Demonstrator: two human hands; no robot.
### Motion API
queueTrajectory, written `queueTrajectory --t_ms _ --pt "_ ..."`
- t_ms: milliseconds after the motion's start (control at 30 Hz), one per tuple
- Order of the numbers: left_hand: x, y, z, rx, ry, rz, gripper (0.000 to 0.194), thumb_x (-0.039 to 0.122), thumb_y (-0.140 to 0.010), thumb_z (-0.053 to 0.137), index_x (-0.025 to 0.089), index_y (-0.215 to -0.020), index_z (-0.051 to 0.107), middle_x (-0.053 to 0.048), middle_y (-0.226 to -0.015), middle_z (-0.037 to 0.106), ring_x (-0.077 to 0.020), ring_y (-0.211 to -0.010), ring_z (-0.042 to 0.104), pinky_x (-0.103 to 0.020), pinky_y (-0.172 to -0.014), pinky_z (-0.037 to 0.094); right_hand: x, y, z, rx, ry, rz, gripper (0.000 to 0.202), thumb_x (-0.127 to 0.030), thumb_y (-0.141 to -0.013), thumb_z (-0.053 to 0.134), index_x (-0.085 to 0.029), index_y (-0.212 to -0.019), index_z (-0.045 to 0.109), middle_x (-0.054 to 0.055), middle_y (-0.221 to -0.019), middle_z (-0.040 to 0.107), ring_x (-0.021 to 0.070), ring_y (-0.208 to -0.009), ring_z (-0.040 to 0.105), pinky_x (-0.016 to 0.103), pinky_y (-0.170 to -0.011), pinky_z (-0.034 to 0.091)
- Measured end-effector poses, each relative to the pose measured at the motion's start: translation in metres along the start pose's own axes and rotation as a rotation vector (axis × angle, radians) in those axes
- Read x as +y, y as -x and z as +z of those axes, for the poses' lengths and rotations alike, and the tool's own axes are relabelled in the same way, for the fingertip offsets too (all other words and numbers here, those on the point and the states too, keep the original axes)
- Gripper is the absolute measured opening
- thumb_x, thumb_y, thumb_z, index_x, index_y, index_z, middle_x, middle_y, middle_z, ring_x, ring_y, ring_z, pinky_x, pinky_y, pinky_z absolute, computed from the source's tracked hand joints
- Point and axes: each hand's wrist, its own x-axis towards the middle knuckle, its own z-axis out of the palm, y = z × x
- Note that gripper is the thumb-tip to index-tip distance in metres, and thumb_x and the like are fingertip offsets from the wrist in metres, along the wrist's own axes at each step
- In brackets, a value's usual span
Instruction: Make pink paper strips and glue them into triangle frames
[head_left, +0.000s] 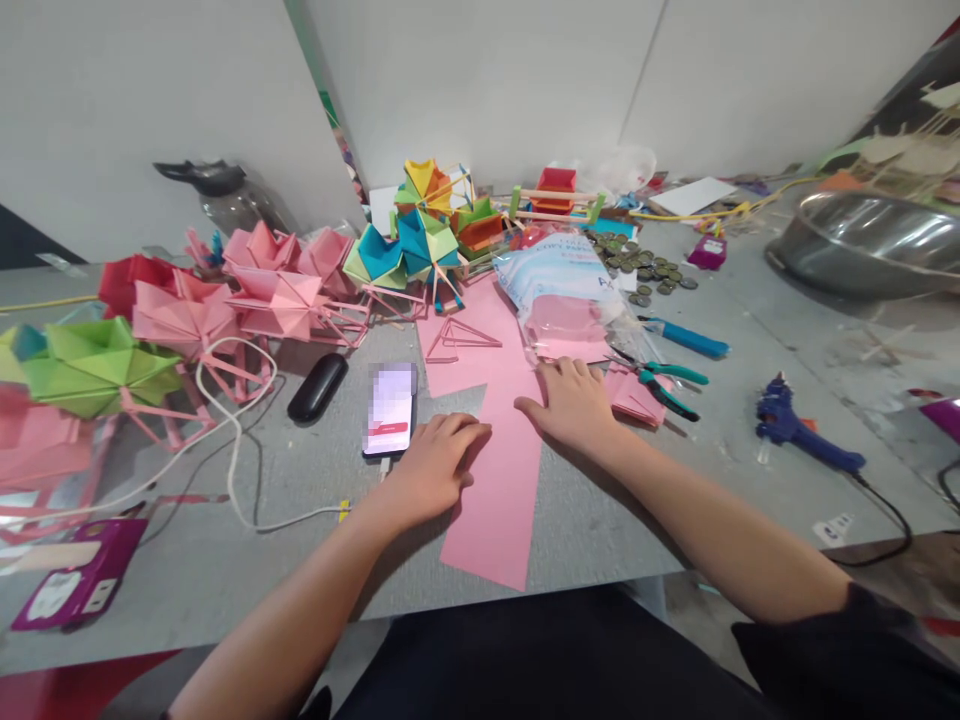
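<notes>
Clear plastic bag (555,268) holds pink sheets; steel bowl (874,245) near worktop (592,545) back edge, contents unclear. We see pink paper (491,530), flat, angular, reaching near front edge; left hand (433,465) and right hand (576,405) open on it, fingers loosely bent.

Left hand (431,468) and right hand (576,405) over pink paper (496,525), 1 phone (390,410), teal-handled pliers (648,377), blue glue gun (799,428)
</notes>
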Motion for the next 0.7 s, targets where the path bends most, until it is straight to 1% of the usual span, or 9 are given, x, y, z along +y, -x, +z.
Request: queueTrajectory --t_ms 133,233,333,433,467,533,600,667,700 --pt "0.000 0.000 -0.001 -0.003 -0.007 -0.007 0.065 0.010 -0.083 0.071 0.025 -0.145 0.060 -0.010 -0.150 0.060 -0.0330 -0.138 0.052 -0.051 -0.116 0.043 0.000 -0.004 0.002 -0.008 -0.002 0.022 0.063 -0.062 -0.094 0.062 -0.013 -0.133 0.066 0.022 -0.131 0.064 0.0424 -0.124 0.057 0.055 -0.106 0.040" --pt "-0.001 0.001 -0.001 0.001 0.000 -0.002 0.064 0.010 -0.082 0.072 0.025 -0.144 0.060 -0.010 -0.149 0.061 -0.0330 -0.139 0.052 -0.051 -0.117 0.043 0.005 -0.008 0.000 0.008 -0.155 0.050 0.044 -0.047 -0.095 0.061 -0.013 -0.120 0.071 0.021 -0.122 0.068 0.0398 -0.116 0.062 0.053 -0.103 0.044" --pt "-0.002 0.001 0.001 0.019 0.051 0.002 0.068 0.012 -0.082 0.073 0.023 -0.147 0.057 -0.013 -0.153 0.058 -0.0344 -0.144 0.050 -0.054 -0.121 0.040 0.012 -0.008 -0.010 0.015 -0.289 0.032 0.024 -0.033 -0.096 0.055 -0.017 -0.101 0.073 0.017 -0.109 0.072 0.0329 -0.103 0.067 0.045 -0.094 0.049" --pt "-0.002 -0.001 0.006 0.181 0.264 -0.068 0.080 0.023 -0.085 0.075 0.021 -0.158 0.043 -0.019 -0.163 0.048 -0.0348 -0.152 0.044 -0.057 -0.124 0.036 0.016 -0.001 -0.023 0.031 -0.475 -0.066 0.024 -0.033 -0.098 0.053 -0.020 -0.093 0.072 0.009 -0.094 0.075 0.0252 -0.088 0.069 0.037 -0.083 0.052" --pt "-0.002 -0.003 0.009 0.246 0.376 -0.098 0.083 0.027 -0.087 0.074 0.021 -0.161 0.038 -0.020 -0.163 0.049 -0.0338 -0.150 0.047 -0.056 -0.123 0.038 0.016 0.002 -0.027 0.065 -0.574 -0.105 0.024 -0.035 -0.098 0.054 -0.021 -0.092 0.073 0.007 -0.091 0.076 0.0241 -0.086 0.069 0.037 -0.082 0.053" --pt "0.000 -0.008 0.013 0.330 0.616 -0.123 0.078 0.033 -0.090 0.071 0.021 -0.160 0.037 -0.019 -0.149 0.062 -0.0305 -0.136 0.060 -0.052 -0.113 0.049 0.013 0.010 -0.034 0.182 -0.771 -0.169 0.023 -0.039 -0.097 0.060 -0.023 -0.091 0.075 0.005 -0.089 0.077 0.0239 -0.085 0.070 0.038 -0.082 0.054" --pt "0.002 -0.011 0.015 0.372 0.772 -0.106 0.054 0.036 -0.094 0.064 0.019 -0.144 0.056 -0.014 -0.123 0.075 -0.0266 -0.112 0.071 -0.044 -0.097 0.057 0.007 0.018 -0.038 0.317 -0.894 -0.201 0.023 -0.044 -0.094 0.066 -0.024 -0.088 0.076 0.005 -0.087 0.078 0.0242 -0.084 0.070 0.040 -0.083 0.055" --pt "0.006 -0.011 0.014 0.442 0.778 -0.094 0.028 0.037 -0.097 0.060 0.018 -0.113 0.072 -0.009 -0.100 0.076 -0.0234 -0.093 0.071 -0.037 -0.083 0.056 0.001 0.024 -0.043 0.396 -0.927 -0.218 0.027 -0.050 -0.094 0.068 -0.025 -0.085 0.074 0.005 -0.083 0.076 0.0235 -0.079 0.069 0.040 -0.080 0.055" --pt "0.008 -0.010 0.012 0.482 0.748 -0.091 0.024 0.038 -0.097 0.060 0.018 -0.099 0.074 -0.008 -0.092 0.075 -0.0224 -0.086 0.069 -0.036 -0.079 0.055 -0.001 0.026 -0.045 0.414 -0.922 -0.228 0.031 -0.054 -0.095 0.067 -0.026 -0.083 0.073 0.004 -0.080 0.075 0.0231 -0.077 0.068 0.040 -0.079 0.055"
